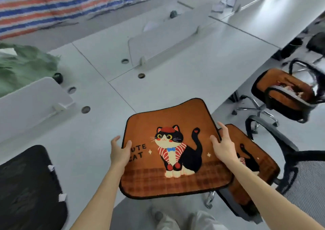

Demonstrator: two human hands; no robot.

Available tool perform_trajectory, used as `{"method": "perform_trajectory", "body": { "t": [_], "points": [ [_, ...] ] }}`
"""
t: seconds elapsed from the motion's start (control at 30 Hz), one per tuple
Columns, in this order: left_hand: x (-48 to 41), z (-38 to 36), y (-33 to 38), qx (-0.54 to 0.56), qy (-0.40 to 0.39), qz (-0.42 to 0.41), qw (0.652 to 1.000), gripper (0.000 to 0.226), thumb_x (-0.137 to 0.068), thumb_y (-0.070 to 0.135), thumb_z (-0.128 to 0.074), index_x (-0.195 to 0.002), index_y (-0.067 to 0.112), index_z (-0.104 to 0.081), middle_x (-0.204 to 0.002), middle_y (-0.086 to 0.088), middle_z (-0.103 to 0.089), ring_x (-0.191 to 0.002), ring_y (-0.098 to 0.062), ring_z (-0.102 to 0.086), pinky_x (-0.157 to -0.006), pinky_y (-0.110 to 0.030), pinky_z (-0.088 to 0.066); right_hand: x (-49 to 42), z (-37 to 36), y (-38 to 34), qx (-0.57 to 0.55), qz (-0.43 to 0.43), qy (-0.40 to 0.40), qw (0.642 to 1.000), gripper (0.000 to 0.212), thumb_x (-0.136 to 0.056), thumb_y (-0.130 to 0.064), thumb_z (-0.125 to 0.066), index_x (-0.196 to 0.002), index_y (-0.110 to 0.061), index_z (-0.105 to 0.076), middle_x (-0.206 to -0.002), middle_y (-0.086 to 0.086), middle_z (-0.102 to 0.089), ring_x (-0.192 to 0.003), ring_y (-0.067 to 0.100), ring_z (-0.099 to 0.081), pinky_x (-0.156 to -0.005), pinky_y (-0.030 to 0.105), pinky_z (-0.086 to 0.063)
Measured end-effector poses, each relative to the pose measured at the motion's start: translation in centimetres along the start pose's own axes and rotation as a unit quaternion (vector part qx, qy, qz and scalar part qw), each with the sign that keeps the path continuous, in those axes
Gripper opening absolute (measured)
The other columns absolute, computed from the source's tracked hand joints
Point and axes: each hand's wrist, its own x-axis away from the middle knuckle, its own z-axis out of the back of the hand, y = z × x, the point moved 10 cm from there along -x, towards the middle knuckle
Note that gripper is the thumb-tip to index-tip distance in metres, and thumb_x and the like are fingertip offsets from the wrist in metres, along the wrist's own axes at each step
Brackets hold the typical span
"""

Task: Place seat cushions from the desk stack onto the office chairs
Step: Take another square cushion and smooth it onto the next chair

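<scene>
I hold an orange seat cushion (175,117) printed with a black-and-white cat, flat in the air over the near edge of the white desk (158,89). My left hand (119,152) grips its left edge and my right hand (222,145) grips its right edge. To the right, partly under the held cushion, a second cat cushion (255,159) lies on the seat of a black office chair (274,133). Farther right, a third cushion (284,85) rests on another black chair (299,110).
A black mesh chair back (26,185) stands at the lower left. White divider panels (163,40) rise from the desk. Crumpled green fabric (22,66) lies on the desk's left, and a striped tarp (52,3) hangs behind. My shoes (175,217) stand on the floor below.
</scene>
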Motion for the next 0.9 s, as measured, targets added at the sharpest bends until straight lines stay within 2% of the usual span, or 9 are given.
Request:
{"method": "perform_trajectory", "body": {
  "t": [0.07, 0.13, 0.2, 0.27, 0.4, 0.53, 0.6, 0.73, 0.9],
  "points": [
    [1.6, -3.1, 5.4, 0.002, -0.024, -0.071, 0.997, 0.049, -0.1, 0.036, -0.058, -0.145, 0.032, -0.039, -0.126, 0.006, -0.046, -0.114, -0.02, -0.052, -0.098, -0.042, -0.05, 0.5, 6.1, 0.3, -0.03, 0.018, 0.068, 0.997, 0.038, -0.105, -0.03, -0.047, -0.14, -0.043, -0.04, -0.089, -0.007, -0.062, -0.062, 0.023, -0.063, -0.055, 0.034, -0.052],
    [3.0, -5.5, 9.4, 0.007, -0.036, -0.114, 0.993, 0.04, -0.1, 0.037, -0.055, -0.139, 0.036, -0.046, -0.125, 0.005, -0.051, -0.112, -0.02, -0.057, -0.096, -0.044, -0.053, 0.7, 10.7, 0.8, -0.058, 0.027, 0.119, 0.991, 0.025, -0.105, -0.032, -0.046, -0.13, -0.038, -0.048, -0.088, 0.003, -0.066, -0.056, 0.018, -0.057, -0.055, 0.036, -0.049],
    [4.6, -8.4, 13.1, 0.005, -0.05, -0.15, 0.987, 0.033, -0.101, 0.036, -0.054, -0.134, 0.036, -0.05, -0.123, 0.004, -0.054, -0.11, -0.021, -0.058, -0.095, -0.044, -0.053, 0.9, 15.1, 1.2, -0.082, 0.032, 0.155, 0.984, 0.019, -0.106, -0.034, -0.045, -0.124, -0.036, -0.05, -0.092, 0.008, -0.065, -0.075, 0.022, -0.063, -0.066, 0.042, -0.048],
    [7.5, -13.1, 16.5, 0.005, -0.071, -0.18, 0.981, 0.029, -0.101, 0.033, -0.054, -0.129, 0.036, -0.054, -0.12, 0.005, -0.057, -0.108, -0.019, -0.059, -0.095, -0.044, -0.053, 1.7, 21.2, 2.8, -0.105, 0.037, 0.2, 0.974, 0.018, -0.106, -0.031, -0.046, -0.122, -0.033, -0.053, -0.1, -0.004, -0.062, -0.091, 0.015, -0.06, -0.075, 0.036, -0.041],
    [15.0, -23.3, 22.3, 0.011, -0.093, -0.229, 0.969, 0.022, -0.1, 0.027, -0.055, -0.121, 0.031, -0.059, -0.113, 0.003, -0.061, -0.093, -0.013, -0.061, -0.085, -0.038, -0.053, 3.5, 34.0, 6.9, -0.128, 0.054, 0.291, 0.947, 0.01, -0.103, -0.027, -0.051, -0.112, -0.028, -0.056, -0.093, -0.01, -0.058, -0.087, 0.018, -0.056, -0.075, 0.033, -0.038],
    [23.3, -33.4, 25.7, 0.002, -0.103, -0.265, 0.959, 0.02, -0.099, 0.027, -0.056, -0.118, 0.026, -0.062, -0.113, 0.004, -0.06, -0.1, -0.016, -0.059, -0.083, -0.033, -0.049, 4.2, 45.8, 12.6, -0.142, 0.067, 0.343, 0.926, 0.01, -0.102, -0.027, -0.052, -0.112, -0.027, -0.056, -0.104, -0.004, -0.062, -0.096, 0.018, -0.056, -0.081, 0.031, -0.038],
    [27.5, -37.7, 27.4, 0.009, -0.103, -0.285, 0.953, 0.02, -0.099, 0.027, -0.055, -0.117, 0.025, -0.062, -0.112, 0.007, -0.058, -0.102, -0.015, -0.058, -0.084, -0.031, -0.047, 4.2, 51.4, 15.3, -0.136, 0.071, 0.361, 0.92, 0.011, -0.102, -0.03, -0.052, -0.112, -0.031, -0.057, -0.102, -0.002, -0.064, -0.096, 0.021, -0.058, -0.083, 0.033, -0.04],
    [37.1, -47.9, 31.0, -0.006, -0.128, -0.337, 0.933, 0.018, -0.1, 0.029, -0.053, -0.115, 0.026, -0.062, -0.105, 0.012, -0.057, -0.096, -0.011, -0.056, -0.077, -0.027, -0.044, 6.0, 62.6, 21.7, -0.13, 0.063, 0.4, 0.905, 0.01, -0.104, -0.031, -0.047, -0.109, -0.033, -0.055, -0.097, -0.002, -0.063, -0.091, 0.023, -0.055, -0.082, 0.032, -0.036],
    [47.8, -58.2, 34.9, -0.032, -0.187, -0.386, 0.903, 0.017, -0.104, 0.025, -0.048, -0.11, 0.024, -0.063, -0.099, 0.012, -0.058, -0.09, -0.009, -0.056, -0.07, -0.023, -0.041, 8.5, 73.2, 28.5, -0.108, 0.038, 0.429, 0.896, 0.019, -0.105, -0.023, -0.044, -0.117, -0.023, -0.058, -0.102, -0.005, -0.059, -0.095, 0.02, -0.049, -0.084, 0.032, -0.035]
  ]
}}
